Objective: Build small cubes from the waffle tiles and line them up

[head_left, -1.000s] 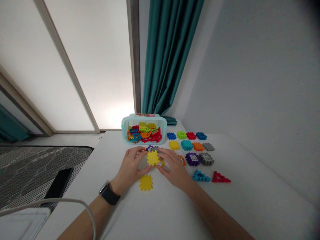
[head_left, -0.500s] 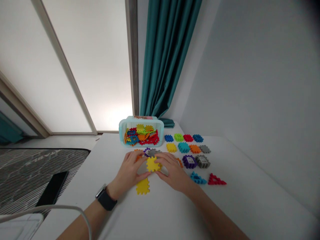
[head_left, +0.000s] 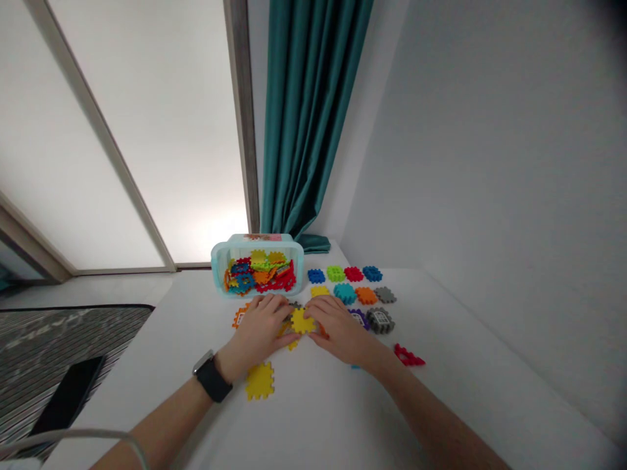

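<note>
Both hands meet over a yellow toothed plastic tile in the middle of the white table. My left hand, with a dark watch on the wrist, pinches the tile's left side. My right hand grips its right side with bent fingers. Another yellow tile lies flat near my left wrist. An orange tile lies just left of my left hand. More pieces sit partly hidden under my hands.
A pale blue tub full of coloured tiles lies on its side behind my hands. Rows of sorted tiles lie to the right, with a grey block and a red triangle. A dark phone lies at left. A teal curtain hangs behind.
The view has swung right and down, so everything shifted left in the picture. Both hands kept hold of the yellow tile and drew closer over it; the blue triangle is now hidden by my right arm.
</note>
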`<state>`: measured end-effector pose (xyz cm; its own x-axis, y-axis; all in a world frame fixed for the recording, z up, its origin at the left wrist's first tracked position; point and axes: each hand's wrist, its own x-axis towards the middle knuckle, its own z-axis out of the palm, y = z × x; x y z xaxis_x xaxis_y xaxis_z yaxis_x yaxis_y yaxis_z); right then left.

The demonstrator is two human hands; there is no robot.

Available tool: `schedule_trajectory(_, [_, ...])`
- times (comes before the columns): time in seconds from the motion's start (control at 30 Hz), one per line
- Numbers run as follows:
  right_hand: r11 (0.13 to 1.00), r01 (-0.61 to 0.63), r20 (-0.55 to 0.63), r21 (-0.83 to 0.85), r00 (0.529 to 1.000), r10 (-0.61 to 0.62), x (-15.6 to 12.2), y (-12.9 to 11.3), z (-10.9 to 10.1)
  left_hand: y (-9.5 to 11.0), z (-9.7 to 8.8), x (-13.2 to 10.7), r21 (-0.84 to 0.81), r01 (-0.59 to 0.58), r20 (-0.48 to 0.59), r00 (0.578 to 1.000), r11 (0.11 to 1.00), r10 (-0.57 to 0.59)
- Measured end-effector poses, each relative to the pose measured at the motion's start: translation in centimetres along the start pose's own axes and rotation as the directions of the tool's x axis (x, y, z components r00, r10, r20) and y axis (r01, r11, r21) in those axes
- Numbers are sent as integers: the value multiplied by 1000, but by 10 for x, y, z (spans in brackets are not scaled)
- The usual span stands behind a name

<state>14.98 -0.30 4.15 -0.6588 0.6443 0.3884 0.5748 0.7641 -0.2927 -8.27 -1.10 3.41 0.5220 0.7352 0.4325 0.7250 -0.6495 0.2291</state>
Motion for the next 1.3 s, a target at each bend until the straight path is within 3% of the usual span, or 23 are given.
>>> schedule_trajectory(0.37, [999,21,2,34,1000,-22,5,59,-30,1,22,54,-28,0,-3,1000,1000,0])
schedule_trajectory(0.53, [1000,3,-8,7,1000,-3,13,77,-29,0,32,70,-41,116,47,992,992,-114])
schedule_trajectory(0.83, [1000,-15,27,-11,1000,15,15,103,-20,-4,43,74,-59,282,106,956,958,-275])
schedule_trajectory(1.13, [995,-90,69,-48,993,93,13,119,-10,6,41,74,55,233,342,909,971,-237])
schedule_trajectory(1.3, [995,-88,90,-41,992,91,13,122,-7,13,40,75,107,233,390,884,967,-256])
